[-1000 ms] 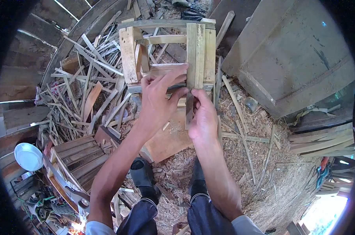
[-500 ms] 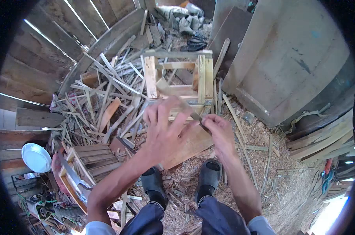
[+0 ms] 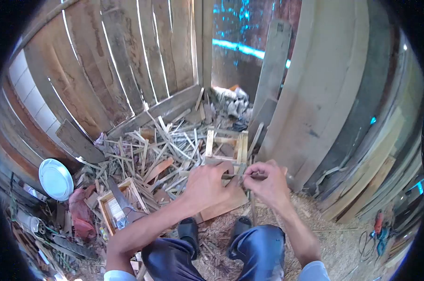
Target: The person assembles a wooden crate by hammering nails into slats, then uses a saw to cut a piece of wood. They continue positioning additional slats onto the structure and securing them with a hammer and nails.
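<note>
My left hand (image 3: pixel 207 185) is closed, its fingers curled at one end of a thin, narrow strip (image 3: pixel 228 176) whose kind I cannot make out. Opposite it, my right hand (image 3: pixel 269 183) pinches the strip's other end between thumb and fingers. Both hands are raised in front of my body, above a flat wooden board (image 3: pixel 221 206) on the ground. Just beyond them stands a small pale wooden frame (image 3: pixel 243 147), its near part hidden behind the hands.
Loose wood offcuts (image 3: pixel 148 150) are heaped left of the frame. A wooden box (image 3: pixel 131 186) with a handsaw (image 3: pixel 118 194) across it stands at left, near a white round lid or basin (image 3: pixel 56 179). Large panels (image 3: pixel 315 93) lean at right. A red-and-teal tool (image 3: pixel 379 230) lies far right.
My view has tilted up, showing more wall. My left hand, blurred and spread along the strip before, is now curled near my right hand. Less of the strip shows.
</note>
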